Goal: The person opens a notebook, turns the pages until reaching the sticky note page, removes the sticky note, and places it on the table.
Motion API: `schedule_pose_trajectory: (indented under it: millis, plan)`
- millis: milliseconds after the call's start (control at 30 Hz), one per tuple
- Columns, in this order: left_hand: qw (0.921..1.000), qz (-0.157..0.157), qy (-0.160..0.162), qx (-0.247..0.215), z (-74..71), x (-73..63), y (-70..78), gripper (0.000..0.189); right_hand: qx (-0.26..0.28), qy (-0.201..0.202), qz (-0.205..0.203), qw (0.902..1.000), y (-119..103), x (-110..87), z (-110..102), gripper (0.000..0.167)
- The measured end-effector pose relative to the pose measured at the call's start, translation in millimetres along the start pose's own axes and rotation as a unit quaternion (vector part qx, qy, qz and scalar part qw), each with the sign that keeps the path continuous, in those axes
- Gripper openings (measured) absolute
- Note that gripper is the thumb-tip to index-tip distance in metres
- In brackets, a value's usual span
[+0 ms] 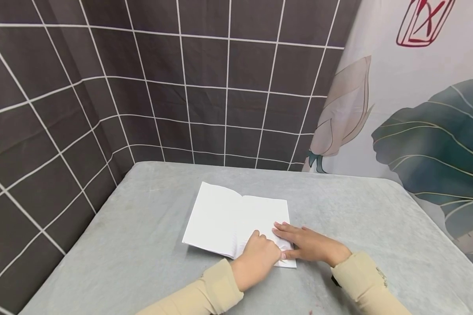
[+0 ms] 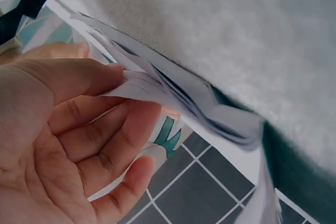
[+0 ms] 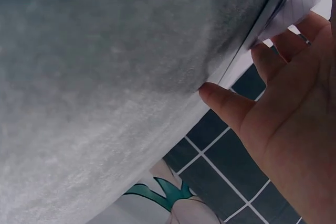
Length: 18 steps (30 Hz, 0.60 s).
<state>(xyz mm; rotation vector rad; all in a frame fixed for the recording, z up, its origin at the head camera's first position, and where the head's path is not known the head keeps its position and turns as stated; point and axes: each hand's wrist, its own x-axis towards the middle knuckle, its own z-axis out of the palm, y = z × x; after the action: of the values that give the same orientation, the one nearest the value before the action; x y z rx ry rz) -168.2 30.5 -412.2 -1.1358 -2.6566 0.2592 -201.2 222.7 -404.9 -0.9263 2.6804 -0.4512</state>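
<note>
- The white notebook lies open on the grey table.
- Over the notebook's near right part, the left hand pinches a page between thumb and fingers.
- Along the notebook's right edge, the right hand rests, fingers extended and loose.
- Behind the notebook hangs a dark gridded curtain.

Both sleeves are beige (cuffs included).
</note>
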Motion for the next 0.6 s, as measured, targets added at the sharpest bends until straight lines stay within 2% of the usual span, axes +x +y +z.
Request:
schedule_pose_trajectory:
  millis: [300,600]
  plan:
    - [0.9984,0.012,0.039,-0.039,2.4,-2.8,-10.7,0.006,-0.012,0.018,-0.001,0.9998,3.7,-1.8,0.5,0.082]
    - [0.9959,0.003,0.062,-0.066,3.0,-5.1,-19.0,0.011,0.01,0.027,0.001,0.9996,7.2,-4.5,0.2,0.097]
